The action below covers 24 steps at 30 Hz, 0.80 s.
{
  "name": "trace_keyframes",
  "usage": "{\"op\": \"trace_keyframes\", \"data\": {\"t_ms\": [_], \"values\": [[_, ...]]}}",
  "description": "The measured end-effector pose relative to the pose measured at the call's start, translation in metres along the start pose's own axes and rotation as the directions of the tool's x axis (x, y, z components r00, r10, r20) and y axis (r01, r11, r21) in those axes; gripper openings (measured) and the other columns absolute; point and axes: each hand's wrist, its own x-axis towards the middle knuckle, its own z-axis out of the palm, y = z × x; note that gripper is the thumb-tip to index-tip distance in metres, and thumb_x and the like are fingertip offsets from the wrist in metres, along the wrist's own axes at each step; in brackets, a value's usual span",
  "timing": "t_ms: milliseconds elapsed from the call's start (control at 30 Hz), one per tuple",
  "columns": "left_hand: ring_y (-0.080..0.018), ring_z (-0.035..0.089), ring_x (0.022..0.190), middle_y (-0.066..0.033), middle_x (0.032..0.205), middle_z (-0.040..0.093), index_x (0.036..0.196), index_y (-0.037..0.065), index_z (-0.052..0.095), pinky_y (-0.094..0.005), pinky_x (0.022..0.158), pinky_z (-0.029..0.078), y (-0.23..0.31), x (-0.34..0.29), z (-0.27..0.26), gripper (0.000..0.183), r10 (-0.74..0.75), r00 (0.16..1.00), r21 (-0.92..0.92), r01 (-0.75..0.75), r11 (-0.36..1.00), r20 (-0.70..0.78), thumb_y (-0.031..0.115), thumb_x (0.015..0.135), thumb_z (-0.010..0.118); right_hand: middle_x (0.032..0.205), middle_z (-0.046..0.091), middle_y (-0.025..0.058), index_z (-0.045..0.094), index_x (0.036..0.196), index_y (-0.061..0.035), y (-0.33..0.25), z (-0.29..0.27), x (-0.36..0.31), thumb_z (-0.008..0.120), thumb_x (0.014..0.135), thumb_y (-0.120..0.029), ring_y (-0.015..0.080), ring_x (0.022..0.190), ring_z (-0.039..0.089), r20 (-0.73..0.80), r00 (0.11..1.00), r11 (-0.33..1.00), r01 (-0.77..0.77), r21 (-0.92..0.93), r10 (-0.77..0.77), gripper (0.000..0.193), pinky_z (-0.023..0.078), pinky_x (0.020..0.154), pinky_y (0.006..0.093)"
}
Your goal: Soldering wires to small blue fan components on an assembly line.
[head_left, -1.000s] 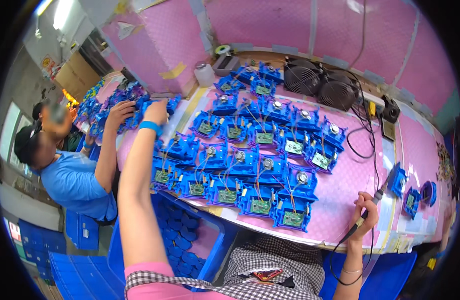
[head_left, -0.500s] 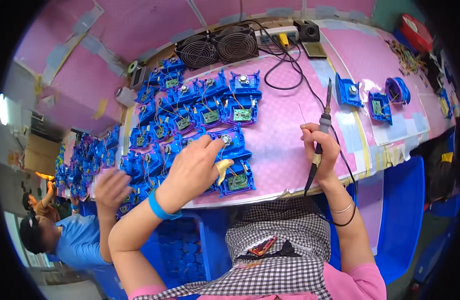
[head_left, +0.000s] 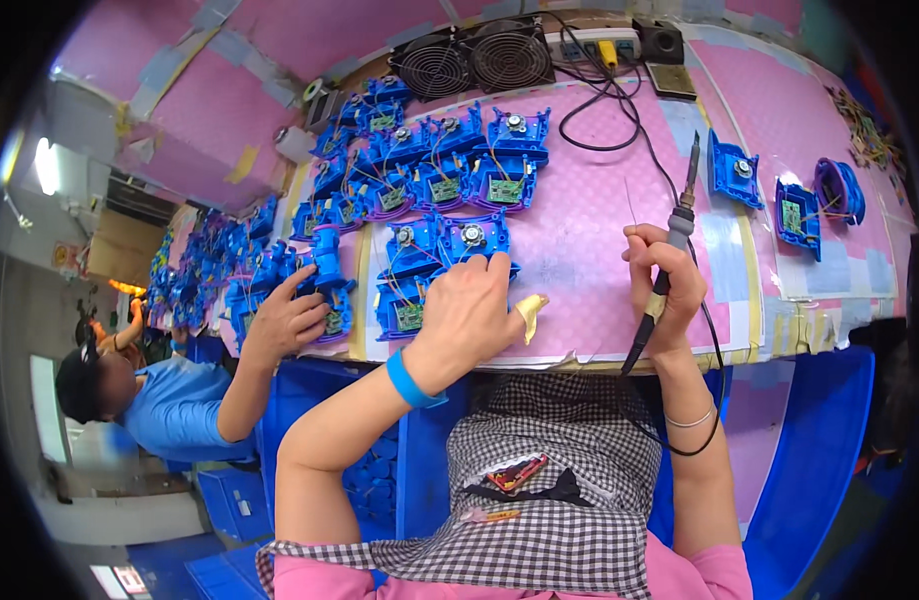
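My left hand (head_left: 469, 315), with a blue wristband (head_left: 409, 380) and a yellow cover (head_left: 530, 312) on one digit, is closed over the front part of a blue plastic housing (head_left: 489, 228) with a round metal part. The hand hides most of that front part. Left of it is another blue housing with a green circuit board (head_left: 409, 317). In my right hand (head_left: 669, 285) is a soldering iron (head_left: 651, 310), its tip pointing up and away. The same hand's thumb and forefinger pinch a thin solder wire (head_left: 630, 200).
A co-worker's hand (head_left: 287, 322) rests on blue housings at the left. More wired housings (head_left: 444, 188) stand in rows behind. Two fans (head_left: 509, 58), a power strip (head_left: 579, 42) and a loose black cable (head_left: 629, 148) lie farther back. At right are separate housings (head_left: 734, 170) and wires (head_left: 864, 140).
My view has shifted. The co-worker's hand has come down onto housings at the left, and a gap shows in the front row. My left hand has settled over the right front housing.
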Motion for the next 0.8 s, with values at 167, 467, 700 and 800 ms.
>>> {"op": "trace_keyframes", "data": {"t_ms": [167,467,700,800], "values": [[-0.0355,0.046,0.110,-0.0187,0.118,0.050,0.114,0.009,0.058,-0.0473,0.081,0.037,-0.006,-0.027,0.000,0.049,-0.056,0.987,0.137,0.077,0.988,-0.150,0.030,0.072,0.072,0.086,0.068,0.0163,0.048,0.086,-0.0040,0.002,-0.002,0.000,0.063,0.084,0.011,0.0146,0.061,0.062,-0.011,1.000,0.999,-0.003,-0.043,0.003,0.021,0.051,0.055,0.0248],[-0.0407,0.037,0.128,-0.0168,0.138,0.040,0.141,0.029,0.041,-0.0703,0.096,0.029,-0.042,-0.037,0.012,0.065,-0.327,0.935,-0.185,0.300,0.936,-0.137,0.026,0.080,0.065,0.090,0.069,0.0162,0.049,0.085,-0.0044,-0.002,0.001,-0.003,0.062,0.086,0.010,0.0145,0.064,0.061,0.024,0.998,0.998,-0.055,-0.019,0.055,0.019,0.051,0.059,0.0253],[-0.0348,0.050,0.116,-0.0135,0.125,0.055,0.101,0.007,0.070,-0.0472,0.093,0.042,-0.114,-0.084,0.019,0.030,-0.421,0.861,-0.056,0.423,0.904,-0.284,0.017,0.074,0.064,0.090,0.068,0.0167,0.048,0.085,-0.0045,0.000,0.003,-0.006,0.061,0.087,0.009,0.0147,0.064,0.060,0.020,0.993,0.993,-0.117,-0.009,0.117,0.019,0.051,0.060,0.0257],[-0.0306,0.047,0.120,-0.0103,0.128,0.050,0.100,0.007,0.068,-0.0581,0.093,0.038,-0.169,-0.103,0.020,0.025,-0.566,0.800,-0.017,0.575,0.818,-0.197,0.020,0.079,0.062,0.090,0.067,0.0167,0.048,0.086,-0.0048,0.001,0.004,-0.007,0.061,0.087,0.008,0.0146,0.064,0.060,0.050,0.992,0.993,-0.114,-0.003,0.114,0.019,0.050,0.059,0.0258]]}}
